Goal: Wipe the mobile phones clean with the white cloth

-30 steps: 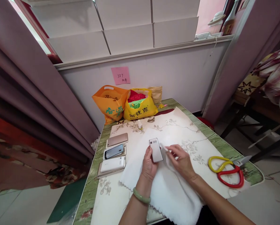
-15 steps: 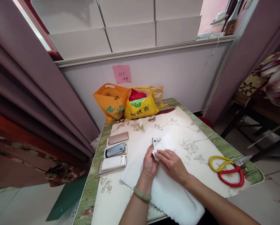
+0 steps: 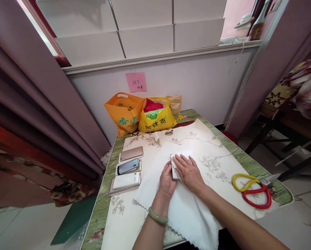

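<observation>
One long mauve fabric curtain (image 3: 30,90) at the far left, in loose vertical folds, with a red-orange floral cloth (image 3: 67,189) below. Next, a green-bordered table (image 3: 99,208), topped by a cream sheet with grey floral print (image 3: 119,225). Along its left side, three short piles of phones: a flat rose-gold phone (image 3: 131,153) on top at the back, a rounded blue-grey phone (image 3: 128,166) in the middle, a glossy white phone (image 3: 126,181) nearest. Behind, an upright orange carrier bag with green lettering (image 3: 123,111); above, a square pink handwritten note (image 3: 136,82) on the pale wall (image 3: 197,74); then a small white bottle (image 3: 157,138) and a stuffed yellow carrier bag with black lettering (image 3: 158,123).

At centre front, left hand (image 3: 167,182), pale green bangle (image 3: 157,216) at the wrist, half curled, with a hold on the left side of a slim silver-edged phone (image 3: 174,176), above a white fleecy cloth with scalloped edge (image 3: 186,208). Phone mostly covered. Over it, right hand (image 3: 189,173), palm down, nearly flat, fingers extended, resting on cloth over the phone's face; thumb hidden.

Farther right, well apart from both hands, large metal scissors with yellow and red loop handles (image 3: 264,182), blades pointing right. At the far right, crumpled red-and-white plaid fabric (image 3: 309,81).
</observation>
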Demonstrator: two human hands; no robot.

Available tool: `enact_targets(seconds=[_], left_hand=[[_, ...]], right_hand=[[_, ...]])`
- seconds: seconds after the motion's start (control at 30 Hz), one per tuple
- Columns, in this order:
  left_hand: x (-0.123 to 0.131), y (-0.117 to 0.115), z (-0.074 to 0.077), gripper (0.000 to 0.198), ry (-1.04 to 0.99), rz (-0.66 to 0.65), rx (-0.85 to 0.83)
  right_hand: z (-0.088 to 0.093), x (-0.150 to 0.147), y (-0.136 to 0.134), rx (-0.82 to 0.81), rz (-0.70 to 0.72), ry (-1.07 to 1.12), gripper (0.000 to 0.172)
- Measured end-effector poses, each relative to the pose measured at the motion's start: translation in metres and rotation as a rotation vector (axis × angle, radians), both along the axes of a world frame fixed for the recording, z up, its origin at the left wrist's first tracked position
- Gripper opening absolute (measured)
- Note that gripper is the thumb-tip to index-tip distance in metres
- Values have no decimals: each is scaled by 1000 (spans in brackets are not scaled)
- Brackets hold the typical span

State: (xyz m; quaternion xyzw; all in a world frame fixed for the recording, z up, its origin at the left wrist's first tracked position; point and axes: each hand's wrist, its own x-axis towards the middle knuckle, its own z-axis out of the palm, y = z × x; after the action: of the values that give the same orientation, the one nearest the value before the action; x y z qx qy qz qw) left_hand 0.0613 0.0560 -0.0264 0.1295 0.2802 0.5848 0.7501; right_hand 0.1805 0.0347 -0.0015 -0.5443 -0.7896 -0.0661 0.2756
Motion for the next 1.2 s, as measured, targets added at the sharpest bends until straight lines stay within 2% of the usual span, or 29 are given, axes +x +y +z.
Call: enact_targets(seconds=[0.07, 0.17, 0.27, 0.47, 0.67, 0.83, 0.97, 1.2], left_hand=[[-1, -1, -1, 23, 2, -11, 3], [-3, -2, -1, 25, 16, -17, -4], [-4, -1, -1, 26, 25, -15, -10], [-3, 0, 1, 20, -18, -21, -30], [-3, -4, 11, 35, 16, -145, 20], [-5, -7, 16, 40, 14, -160, 45], [-7, -11, 16, 47, 110, -165, 2], [-4, -13, 17, 37, 119, -211, 114]], right_hand=[[-3, 1, -11, 29, 38, 8, 42], [-5, 5, -28, 47, 170, -1, 41], [-5, 9, -32, 48, 242, -16, 41], [4, 11, -4, 28, 117, -2, 44], [6, 18, 17, 21, 48, 49, 39], [9, 25, 19, 57, 48, 99, 41], [12, 25, 18, 91, 53, 126, 38], [11, 18, 4, 106, 142, 120, 39]])
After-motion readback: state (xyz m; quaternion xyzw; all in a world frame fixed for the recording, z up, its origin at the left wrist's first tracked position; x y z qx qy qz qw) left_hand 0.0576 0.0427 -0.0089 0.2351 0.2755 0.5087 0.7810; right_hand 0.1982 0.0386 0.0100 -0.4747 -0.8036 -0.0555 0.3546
